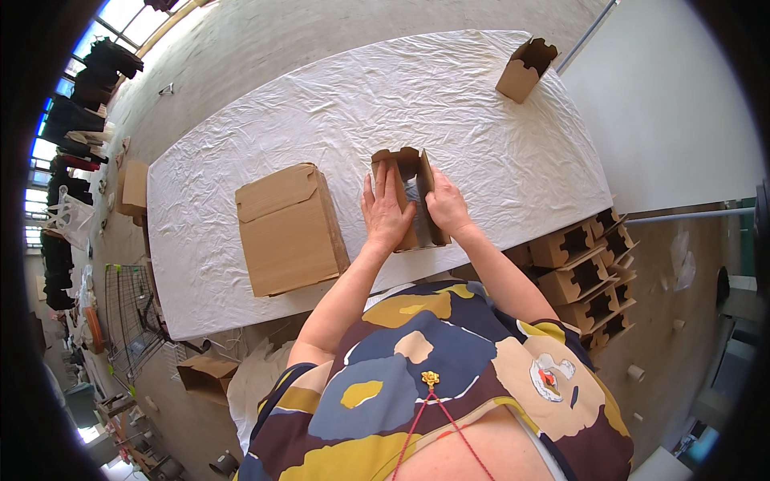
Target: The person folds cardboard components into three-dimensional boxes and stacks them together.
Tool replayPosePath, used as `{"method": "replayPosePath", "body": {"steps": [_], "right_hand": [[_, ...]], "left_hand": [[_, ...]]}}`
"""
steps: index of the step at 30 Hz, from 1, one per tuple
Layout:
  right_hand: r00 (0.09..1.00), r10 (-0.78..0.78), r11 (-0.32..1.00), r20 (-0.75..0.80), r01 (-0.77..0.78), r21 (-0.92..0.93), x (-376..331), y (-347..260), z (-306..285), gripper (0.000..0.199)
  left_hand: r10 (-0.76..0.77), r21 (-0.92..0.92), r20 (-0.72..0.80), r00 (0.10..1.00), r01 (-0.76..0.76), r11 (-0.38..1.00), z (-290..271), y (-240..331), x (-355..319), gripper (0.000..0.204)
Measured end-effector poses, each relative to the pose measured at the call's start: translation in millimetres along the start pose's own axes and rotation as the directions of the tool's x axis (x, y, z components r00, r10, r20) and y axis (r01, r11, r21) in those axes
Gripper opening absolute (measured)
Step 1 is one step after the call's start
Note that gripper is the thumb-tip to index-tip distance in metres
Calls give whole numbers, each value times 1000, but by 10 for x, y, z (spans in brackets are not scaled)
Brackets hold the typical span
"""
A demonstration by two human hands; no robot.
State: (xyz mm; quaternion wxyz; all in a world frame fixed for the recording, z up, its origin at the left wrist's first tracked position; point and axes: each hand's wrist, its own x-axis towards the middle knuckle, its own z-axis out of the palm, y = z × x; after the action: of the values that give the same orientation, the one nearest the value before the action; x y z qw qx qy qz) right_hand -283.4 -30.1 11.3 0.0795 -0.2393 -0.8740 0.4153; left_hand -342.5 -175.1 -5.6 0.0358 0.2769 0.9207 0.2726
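Observation:
An upright brown cardboard box (pixel 425 210), its upper side open and its rim notched, stands near the front edge of the white-covered table (pixel 465 104). My left hand (pixel 387 215) lies against the box's left panel with its fingers stretched out and the thumb toward the opening. On the other side, my right hand (pixel 447 204) grips the right wall, its fingertips at the wall's upper edge. The inside of the box is partly hidden by my hands. Left of them lies a neat stack of flat, folded cardboard (pixel 281 232).
Another open cardboard box (pixel 520 80) stands at the table's far right corner. Several boxes with cut-outs (pixel 573 264) are piled beside the table at the right. A white panel (pixel 682 104) rises beyond that side. Below left are an open carton (pixel 207 377) and a black wire rack (pixel 128 301).

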Motion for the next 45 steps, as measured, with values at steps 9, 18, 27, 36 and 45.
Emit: {"method": "replayPosePath", "body": {"steps": [9,18,27,36,45], "right_hand": [[1000,0,1000,-9,0,12,8,19,21,57],[1000,25,1000,16,-25,4,14,54,-25,56],[999,7,1000,43,-8,28,29,78,-6,57],[999,39,993,37,-43,107,22,41,-28,59],[997,-82,885,1,72,459,74,37,-46,55]], "left_hand": [[57,105,-6,998,-56,993,-13,76,16,81],[143,-70,-211,967,-161,984,-307,5,268,99],[181,-206,-198,963,-222,953,-396,-217,619,81],[318,-117,-243,916,-353,928,-234,-251,476,25],[300,-87,-174,938,-318,944,-144,-367,193,38]]}}
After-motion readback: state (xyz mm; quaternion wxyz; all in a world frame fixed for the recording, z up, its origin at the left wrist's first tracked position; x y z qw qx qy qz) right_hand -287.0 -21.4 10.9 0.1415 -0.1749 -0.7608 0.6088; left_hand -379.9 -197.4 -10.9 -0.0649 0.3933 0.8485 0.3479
